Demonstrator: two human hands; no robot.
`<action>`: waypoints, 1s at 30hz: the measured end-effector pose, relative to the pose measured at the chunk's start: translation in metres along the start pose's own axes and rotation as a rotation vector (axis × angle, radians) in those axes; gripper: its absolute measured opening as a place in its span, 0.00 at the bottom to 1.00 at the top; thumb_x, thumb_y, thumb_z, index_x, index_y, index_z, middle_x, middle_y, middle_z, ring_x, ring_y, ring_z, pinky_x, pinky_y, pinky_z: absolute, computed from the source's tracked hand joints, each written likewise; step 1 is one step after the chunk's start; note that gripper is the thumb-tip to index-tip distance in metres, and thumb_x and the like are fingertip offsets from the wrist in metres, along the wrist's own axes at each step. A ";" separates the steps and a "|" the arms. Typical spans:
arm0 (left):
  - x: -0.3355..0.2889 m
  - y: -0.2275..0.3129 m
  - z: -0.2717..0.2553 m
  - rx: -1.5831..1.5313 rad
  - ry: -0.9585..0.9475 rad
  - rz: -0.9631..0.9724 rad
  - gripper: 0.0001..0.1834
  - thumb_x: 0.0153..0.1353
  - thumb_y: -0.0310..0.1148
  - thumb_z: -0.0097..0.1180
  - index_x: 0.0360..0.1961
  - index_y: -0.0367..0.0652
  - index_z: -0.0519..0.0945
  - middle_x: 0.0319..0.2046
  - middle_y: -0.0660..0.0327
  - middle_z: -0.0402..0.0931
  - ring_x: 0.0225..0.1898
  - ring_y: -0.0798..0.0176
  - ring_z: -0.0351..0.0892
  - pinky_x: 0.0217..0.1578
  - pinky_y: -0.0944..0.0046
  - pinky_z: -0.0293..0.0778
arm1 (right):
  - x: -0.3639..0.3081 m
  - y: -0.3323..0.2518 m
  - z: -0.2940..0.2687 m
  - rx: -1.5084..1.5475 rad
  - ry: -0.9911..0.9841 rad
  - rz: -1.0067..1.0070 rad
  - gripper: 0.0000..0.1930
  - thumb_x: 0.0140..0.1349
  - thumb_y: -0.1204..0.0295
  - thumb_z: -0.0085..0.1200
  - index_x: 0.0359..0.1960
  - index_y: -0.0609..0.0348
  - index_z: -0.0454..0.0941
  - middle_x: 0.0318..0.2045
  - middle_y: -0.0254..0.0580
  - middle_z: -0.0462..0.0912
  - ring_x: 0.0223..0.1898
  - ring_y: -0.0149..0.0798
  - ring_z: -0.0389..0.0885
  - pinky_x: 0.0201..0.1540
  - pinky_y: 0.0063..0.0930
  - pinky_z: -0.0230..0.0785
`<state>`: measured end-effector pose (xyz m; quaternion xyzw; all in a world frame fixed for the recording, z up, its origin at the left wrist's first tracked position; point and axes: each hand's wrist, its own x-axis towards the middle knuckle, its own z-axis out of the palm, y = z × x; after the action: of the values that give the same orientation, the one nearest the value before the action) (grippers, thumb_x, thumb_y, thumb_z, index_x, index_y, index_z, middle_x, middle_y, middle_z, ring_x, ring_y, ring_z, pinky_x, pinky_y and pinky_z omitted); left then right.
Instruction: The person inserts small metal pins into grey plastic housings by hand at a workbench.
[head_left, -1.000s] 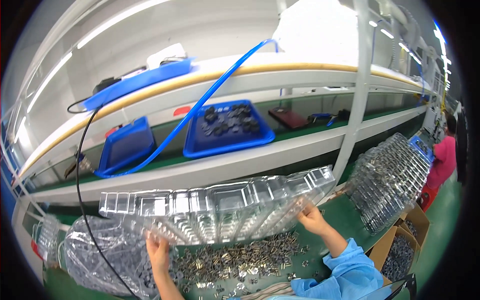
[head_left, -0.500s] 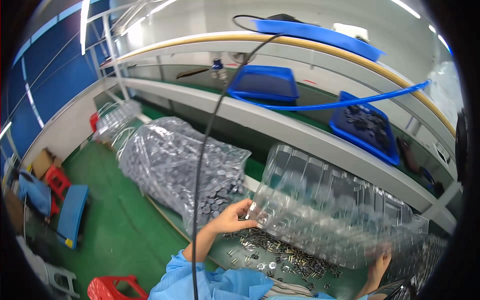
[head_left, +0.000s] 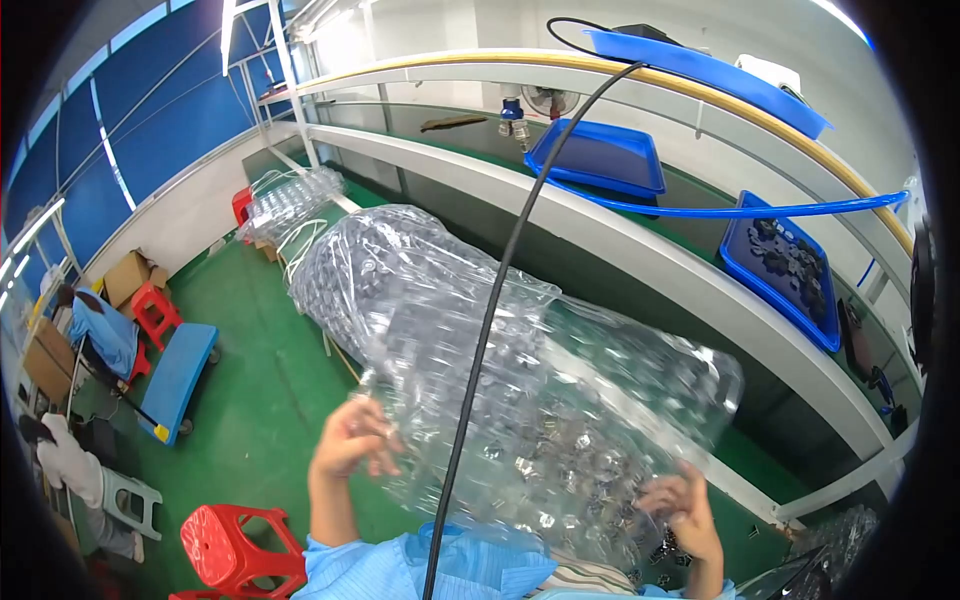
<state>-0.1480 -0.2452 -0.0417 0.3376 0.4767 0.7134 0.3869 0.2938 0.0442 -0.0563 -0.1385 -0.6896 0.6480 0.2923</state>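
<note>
Left hand (head_left: 355,440) and right hand (head_left: 688,505) hold a clear plastic tray (head_left: 585,440) between them, fingers bent at its two ends, the right one's partly seen through the blurred plastic. It hangs tilted over the work surface (head_left: 740,525), above small loose metal parts (head_left: 665,550). Just beyond it, to the left, I see a bulging clear bag (head_left: 375,260) of grey pieces. One black cable (head_left: 503,265) crosses in front. Farther out, blue trays (head_left: 600,160) line the shelf, and a red stool (head_left: 215,545) stands on the green floor (head_left: 265,400).
</note>
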 end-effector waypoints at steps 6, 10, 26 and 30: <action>-0.083 0.065 -0.068 0.001 0.666 0.335 0.19 0.57 0.27 0.59 0.50 0.41 0.72 0.31 0.49 0.82 0.17 0.57 0.82 0.17 0.60 0.83 | 0.020 0.016 0.005 -0.007 -0.237 0.133 0.40 0.65 0.79 0.55 0.73 0.58 0.43 0.54 0.59 0.77 0.50 0.47 0.83 0.58 0.41 0.73; -0.076 0.083 -0.126 0.014 0.869 0.505 0.12 0.61 0.30 0.59 0.46 0.43 0.75 0.41 0.51 0.83 0.32 0.62 0.83 0.26 0.66 0.84 | 0.012 0.025 0.000 0.011 -0.139 0.184 0.35 0.67 0.81 0.53 0.71 0.63 0.48 0.49 0.56 0.80 0.49 0.44 0.84 0.57 0.38 0.74; 0.248 0.113 -0.182 -0.343 0.529 0.322 0.12 0.66 0.29 0.55 0.33 0.29 0.70 0.50 0.33 0.75 0.44 0.42 0.84 0.35 0.63 0.89 | -0.068 0.046 -0.026 -0.004 0.309 0.230 0.32 0.68 0.76 0.56 0.69 0.61 0.54 0.42 0.52 0.83 0.44 0.41 0.84 0.53 0.36 0.77; 0.306 0.133 -0.165 -0.303 0.407 0.274 0.14 0.67 0.29 0.55 0.43 0.26 0.67 0.45 0.35 0.74 0.46 0.33 0.81 0.45 0.49 0.89 | -0.068 0.036 -0.031 -0.065 0.399 0.201 0.30 0.67 0.78 0.54 0.68 0.62 0.56 0.39 0.52 0.83 0.42 0.40 0.84 0.51 0.35 0.78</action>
<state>-0.4639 -0.0796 0.0661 0.1871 0.3823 0.8754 0.2292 0.3589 0.0347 -0.1071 -0.3415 -0.6212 0.6111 0.3523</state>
